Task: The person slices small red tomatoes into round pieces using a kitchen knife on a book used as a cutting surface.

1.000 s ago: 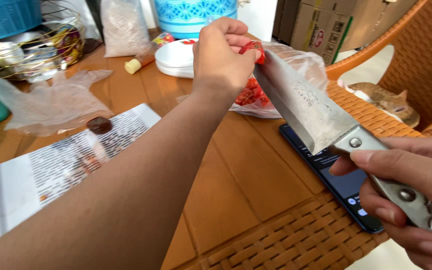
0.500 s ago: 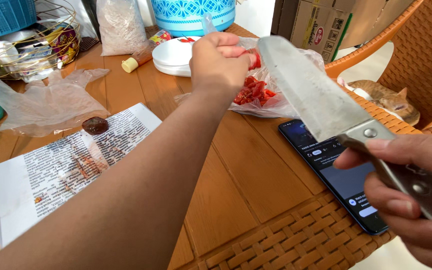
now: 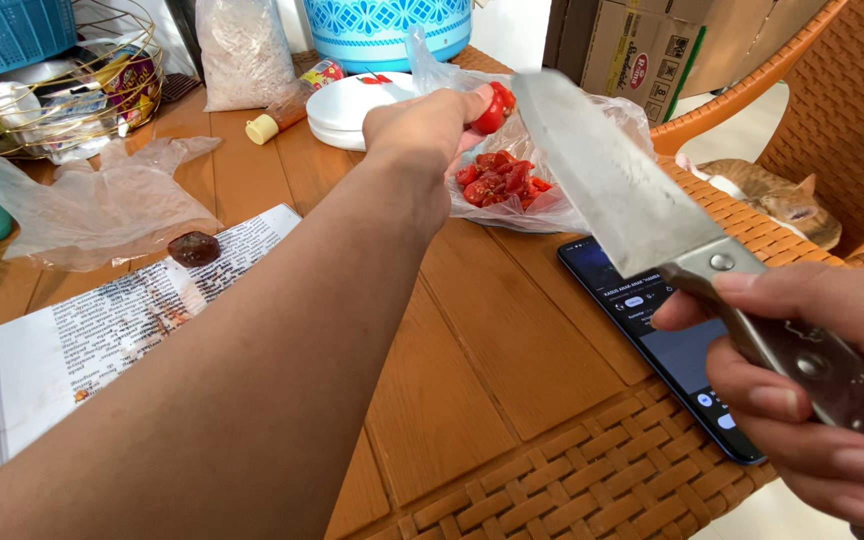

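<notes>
Above the upper middle of the frame, the left hand (image 3: 422, 130) reaches out from a long forearm and pinches a small red tomato piece (image 3: 492, 110) between thumb and fingertips, closed on it. The piece is held in the air just over a clear plastic bag (image 3: 572, 205) that lies open on the tabletop (image 3: 472, 350) and holds more cut red tomato pieces (image 3: 500, 180).

At the lower right, the right hand (image 3: 812, 385) is wrapped tight around the metal handle of a broad knife (image 3: 612, 175). Its blade slants up and to the left, and its tip stands just beside the held piece; whether they touch cannot be told.

Under the blade, a dark smartphone (image 3: 672, 350) with a lit screen lies flat on the tabletop, partly on the woven edge. To the left lies an open printed paper (image 3: 82, 330) with reddish stains, and a dark brown lump (image 3: 193, 248) sits at its upper end. Beside that is a crumpled clear glove (image 3: 102, 200).

Toward the top are stacked white plates (image 3: 352, 110), a bag of white grains (image 3: 242, 50), a blue patterned container (image 3: 387, 30) and a wire basket (image 3: 62, 90). At the upper right, an orange cat (image 3: 772, 200) lies on a woven chair (image 3: 842, 120).
</notes>
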